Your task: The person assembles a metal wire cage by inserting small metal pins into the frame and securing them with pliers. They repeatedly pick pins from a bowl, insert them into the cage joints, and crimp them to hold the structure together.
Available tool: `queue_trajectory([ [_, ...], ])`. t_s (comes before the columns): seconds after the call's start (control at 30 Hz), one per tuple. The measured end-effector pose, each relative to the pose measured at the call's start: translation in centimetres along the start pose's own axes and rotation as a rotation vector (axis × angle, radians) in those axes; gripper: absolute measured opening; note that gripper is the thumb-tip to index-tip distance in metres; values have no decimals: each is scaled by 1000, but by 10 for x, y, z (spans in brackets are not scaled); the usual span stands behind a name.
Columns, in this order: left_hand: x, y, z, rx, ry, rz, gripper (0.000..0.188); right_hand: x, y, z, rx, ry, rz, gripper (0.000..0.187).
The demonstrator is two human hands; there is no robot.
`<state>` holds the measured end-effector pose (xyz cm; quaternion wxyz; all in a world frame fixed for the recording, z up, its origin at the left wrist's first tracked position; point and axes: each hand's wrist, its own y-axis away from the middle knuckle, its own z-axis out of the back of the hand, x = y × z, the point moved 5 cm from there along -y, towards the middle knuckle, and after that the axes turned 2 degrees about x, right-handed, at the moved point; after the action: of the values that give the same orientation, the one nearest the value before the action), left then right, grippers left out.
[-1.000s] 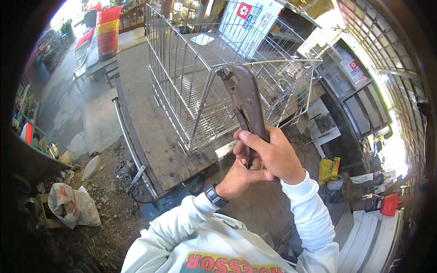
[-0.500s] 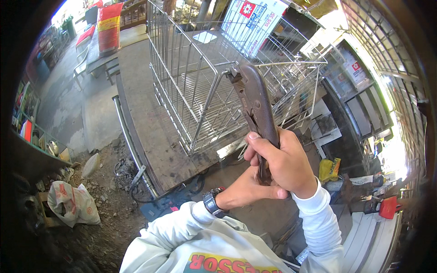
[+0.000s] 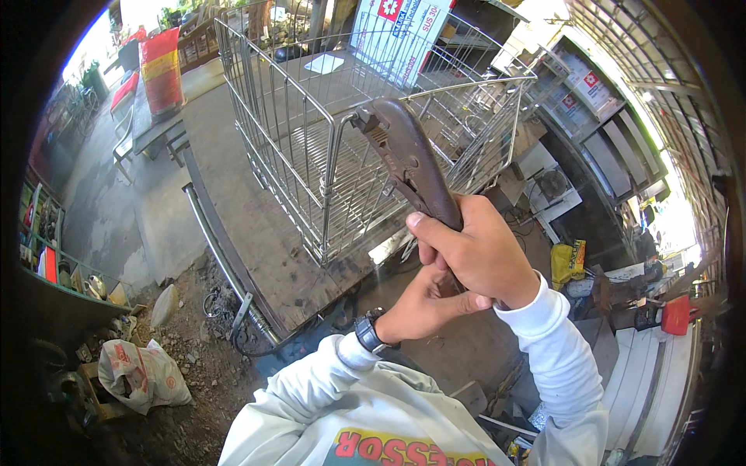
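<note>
A wire basket [image 3: 284, 144] of bright metal rods stands on the workbench in front of me. At its near top corner are the jaws of large, worn brown locking pliers [image 3: 416, 159], their long body slanting down toward me. My right hand [image 3: 493, 252] is closed round the handle, thumb along its near side. Just below, my left hand [image 3: 423, 307] is closed about the handle's lower end, its thumb stretched under the right hand. The left fingertips are partly hidden. Whether the jaws clamp the rim wire I cannot tell.
The brown workbench [image 3: 206, 151] has a metal pipe [image 3: 225, 268] along its left side. A white sack [image 3: 144, 377] lies on the dirt at lower left. To the right are a yellow bag [image 3: 566, 264], a red object [image 3: 676, 314] and white panels [image 3: 645, 380].
The pliers lean farther left, with both hands keeping their hold on the handle. The whole view has shifted, so the basket and bench appear farther left.
</note>
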<state>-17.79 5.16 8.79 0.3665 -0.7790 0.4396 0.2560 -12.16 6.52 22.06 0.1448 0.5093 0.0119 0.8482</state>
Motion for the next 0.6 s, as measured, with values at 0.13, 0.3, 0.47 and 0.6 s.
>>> queue_trajectory([
  [0.13, 7, 2, 15, -78, 176, 31, 56, -19, -8, -8, 4, -35, -109, 29],
  [0.3, 14, 6, 31, -227, 24, 50, 45, -30, -15, -13, 30, -119, 11, 30],
  [0.47, -1, 13, 46, -310, -114, 135, 67, -20, -10, -15, 63, -63, 57, 36],
  [0.6, -27, 28, 58, -378, -167, 77, 82, -2, 2, -10, 79, -37, 88, 36],
])
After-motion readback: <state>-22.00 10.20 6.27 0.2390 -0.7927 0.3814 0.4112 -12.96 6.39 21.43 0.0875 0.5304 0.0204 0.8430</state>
